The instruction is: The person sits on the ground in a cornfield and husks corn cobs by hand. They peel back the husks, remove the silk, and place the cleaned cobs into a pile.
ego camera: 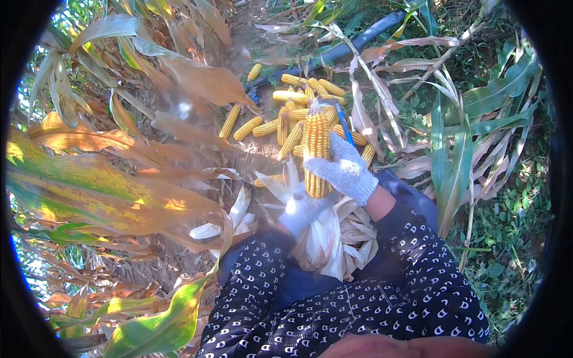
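Observation:
A husked ear of corn (316,147) stands nearly upright before me, its yellow kernels bare and its tip pale. My right hand (347,168), in a light grey knit glove, wraps it from the right side. Lower down, my left hand (304,210), gloved alike, holds the ear's base; its fingers are partly hidden by the ear and husk. Pale dry husks (344,237) hang below the hands and lie heaped at my lap. A tool with a blue handle (344,121) shows just beyond my right hand; whether it touches the hand I cannot tell.
Beyond the ear lies a pile of husked corn ears (291,127). A dark hose or tube (358,42) crosses the ground behind it. Dry corn leaves (98,183) crowd the left; cut stalks (452,112) and green weeds (501,223) cover the right.

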Available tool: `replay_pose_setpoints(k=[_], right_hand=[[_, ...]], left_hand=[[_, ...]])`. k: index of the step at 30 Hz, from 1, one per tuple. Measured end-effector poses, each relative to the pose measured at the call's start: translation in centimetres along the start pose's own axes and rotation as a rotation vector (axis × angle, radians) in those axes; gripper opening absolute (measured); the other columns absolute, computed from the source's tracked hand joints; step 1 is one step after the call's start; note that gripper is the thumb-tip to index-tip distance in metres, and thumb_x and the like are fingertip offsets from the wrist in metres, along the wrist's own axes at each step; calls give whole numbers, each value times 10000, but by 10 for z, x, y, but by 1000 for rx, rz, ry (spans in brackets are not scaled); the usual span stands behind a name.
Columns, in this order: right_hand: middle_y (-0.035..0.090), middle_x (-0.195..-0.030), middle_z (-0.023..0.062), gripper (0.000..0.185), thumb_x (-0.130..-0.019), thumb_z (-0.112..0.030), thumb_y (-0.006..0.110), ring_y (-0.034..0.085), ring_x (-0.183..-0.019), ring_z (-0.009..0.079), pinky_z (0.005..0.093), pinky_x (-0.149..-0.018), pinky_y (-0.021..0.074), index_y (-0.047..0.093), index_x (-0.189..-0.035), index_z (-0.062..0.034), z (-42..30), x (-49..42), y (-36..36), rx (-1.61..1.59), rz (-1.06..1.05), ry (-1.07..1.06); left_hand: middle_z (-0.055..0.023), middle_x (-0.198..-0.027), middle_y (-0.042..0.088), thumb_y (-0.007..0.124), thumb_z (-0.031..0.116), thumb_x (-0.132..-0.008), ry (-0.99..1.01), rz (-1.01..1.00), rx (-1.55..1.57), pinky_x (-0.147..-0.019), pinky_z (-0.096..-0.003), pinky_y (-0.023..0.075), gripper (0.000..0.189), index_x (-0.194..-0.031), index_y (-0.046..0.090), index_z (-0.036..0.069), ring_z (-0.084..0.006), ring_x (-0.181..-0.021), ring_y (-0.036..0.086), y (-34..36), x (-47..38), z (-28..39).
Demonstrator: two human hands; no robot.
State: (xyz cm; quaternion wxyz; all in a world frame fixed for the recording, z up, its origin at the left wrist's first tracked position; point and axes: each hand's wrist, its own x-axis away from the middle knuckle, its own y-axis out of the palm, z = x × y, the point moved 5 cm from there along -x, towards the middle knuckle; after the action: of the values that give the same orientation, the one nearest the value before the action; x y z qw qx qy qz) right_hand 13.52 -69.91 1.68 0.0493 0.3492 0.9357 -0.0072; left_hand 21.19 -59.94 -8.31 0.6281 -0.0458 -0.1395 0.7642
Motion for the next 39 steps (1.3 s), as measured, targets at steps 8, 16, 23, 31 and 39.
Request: replay_pose_setpoints(k=[8,16,23,31,39], right_hand=[[705,-1024,187,600,-777,-373,845,718,-937,364,433,-817,574,634,-1218,-25,-28,16,19,581,-7,-235],[708,-997,152,605,-750,-311,897,732,-870,365,432,-751,588,625,-1228,-57,-27,33,33,701,-23,-473],[696,-1003,80,368,-855,-267,773,732,-793,327,393,-688,588,624,-1152,-107,-29,70,97,982,-677,-590],[667,-1218,83,393,-1023,-206,658,680,-1070,180,365,-932,575,565,-1371,-50,50,17,11,-394,42,298],[731,-1133,182,438,-1116,-346,463,398,-464,55,189,-450,390,598,-1284,35,71,-35,-54,-899,370,550]], left_hand=[[-128,-1142,720,746,370,-910,-77,-63,-446,-924,-407,564,541,-1327,614,53,-278,-1058,707,1,-2,-22],[-150,-1153,709,745,384,-901,-158,-183,-589,-918,-410,566,565,-1333,602,49,-297,-1053,703,1,14,-12],[-169,-1163,700,745,397,-894,-157,-243,-662,-913,-413,568,587,-1338,592,45,-314,-1048,700,15,13,-12],[-191,-1174,690,744,411,-885,-126,-260,-671,-907,-416,570,612,-1344,580,41,-333,-1043,696,44,6,-1],[-155,-1377,643,736,501,-881,152,-561,-285,-1060,-405,498,671,-1423,598,130,-334,-1235,635,67,50,-3]])
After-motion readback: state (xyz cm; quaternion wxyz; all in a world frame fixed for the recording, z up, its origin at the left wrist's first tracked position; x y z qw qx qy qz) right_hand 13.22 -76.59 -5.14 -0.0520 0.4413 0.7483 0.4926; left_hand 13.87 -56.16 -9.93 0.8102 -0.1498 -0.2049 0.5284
